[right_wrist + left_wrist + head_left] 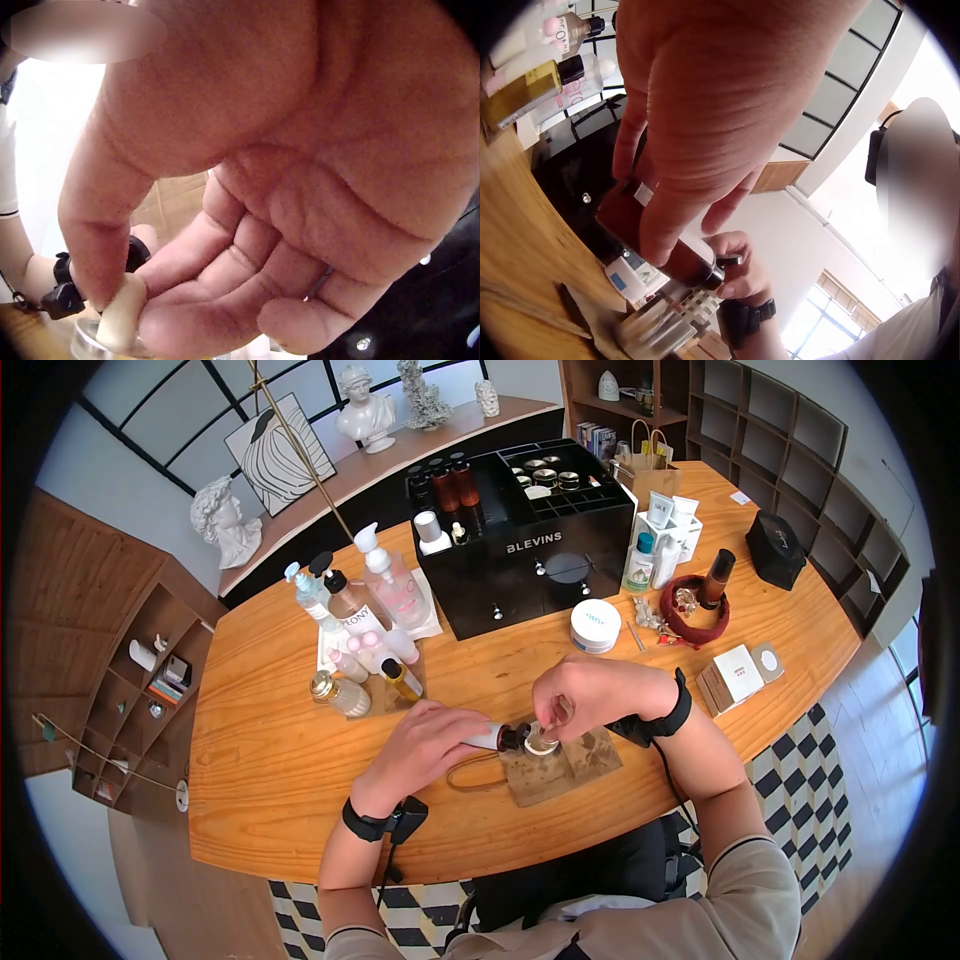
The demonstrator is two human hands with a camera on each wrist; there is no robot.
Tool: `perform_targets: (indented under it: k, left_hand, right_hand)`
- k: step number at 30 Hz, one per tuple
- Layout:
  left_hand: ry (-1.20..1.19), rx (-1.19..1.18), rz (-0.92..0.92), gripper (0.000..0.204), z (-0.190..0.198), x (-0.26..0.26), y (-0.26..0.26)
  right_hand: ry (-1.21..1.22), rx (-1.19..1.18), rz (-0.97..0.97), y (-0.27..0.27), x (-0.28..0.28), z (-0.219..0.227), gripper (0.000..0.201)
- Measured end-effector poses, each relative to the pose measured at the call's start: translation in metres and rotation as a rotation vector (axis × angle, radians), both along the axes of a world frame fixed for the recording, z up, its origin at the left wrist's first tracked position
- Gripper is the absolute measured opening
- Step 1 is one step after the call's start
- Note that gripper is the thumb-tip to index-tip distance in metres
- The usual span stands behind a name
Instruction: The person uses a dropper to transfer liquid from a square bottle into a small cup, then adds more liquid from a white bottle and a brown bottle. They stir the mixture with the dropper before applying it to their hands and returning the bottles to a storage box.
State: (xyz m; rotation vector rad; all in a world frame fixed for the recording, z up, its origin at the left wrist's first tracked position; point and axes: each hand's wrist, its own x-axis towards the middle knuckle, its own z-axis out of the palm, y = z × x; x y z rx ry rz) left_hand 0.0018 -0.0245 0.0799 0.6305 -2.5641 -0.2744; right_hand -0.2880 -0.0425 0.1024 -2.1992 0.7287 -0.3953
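My left hand (425, 742) grips a brown bottle (686, 264) with a white label and black neck, tipped on its side. Its neck points right, toward a small clear glass jar (541, 741). My right hand (585, 695) is over that jar, fingers bent, pinching a pale cream, rounded piece (124, 315) between thumb and index finger. In the right wrist view this piece overlaps the jar's rim; its kind cannot be told. Under the jar lies a flat brown paper bag (570, 770) with dark wet-looking spots and a looped handle.
Pump bottles (380, 575) and several small bottles stand at left. A black drawer organizer (530, 575) fills the back middle, with a white tub (596, 626) before it. A dark red round tray (697, 630), a small carton (735, 677) and a black pouch (776, 550) are at right.
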Motion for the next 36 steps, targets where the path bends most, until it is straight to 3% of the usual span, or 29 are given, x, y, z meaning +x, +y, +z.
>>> perform_targets:
  k: [18,20,23,26,29,36]
  left_hand:
    - [0.034,0.102,0.078,0.022,0.002,-0.0027,0.0029]
    - [0.002,-0.004,-0.006,0.024,-0.0031,0.002,-0.0016]
    - [0.052,0.065,0.052,0.028,-0.0004,-0.0029,0.0026]
    - [0.04,0.028,0.008,0.03,-0.0057,0.001,-0.0016]
    - [0.057,0.031,0.012,0.03,-0.0061,0.0005,-0.0008]
    - [0.024,0.0,0.001,0.03,-0.0021,-0.0004,0.0003]
  right_hand:
    - [-0.087,-0.014,0.005,-0.0002,0.003,-0.0007,0.015]
    - [0.004,-0.07,-0.034,-0.0003,0.0005,0.0,0.015]
    - [-0.014,0.031,0.02,0.001,0.0016,0.0004,0.015]
    - [-0.15,-0.037,-0.029,-0.0007,0.003,-0.0051,0.015]
    - [-0.052,-0.064,-0.035,-0.0012,-0.0012,-0.0034,0.014]
    - [-0.108,-0.055,-0.024,-0.0012,0.0007,-0.0045,0.014]
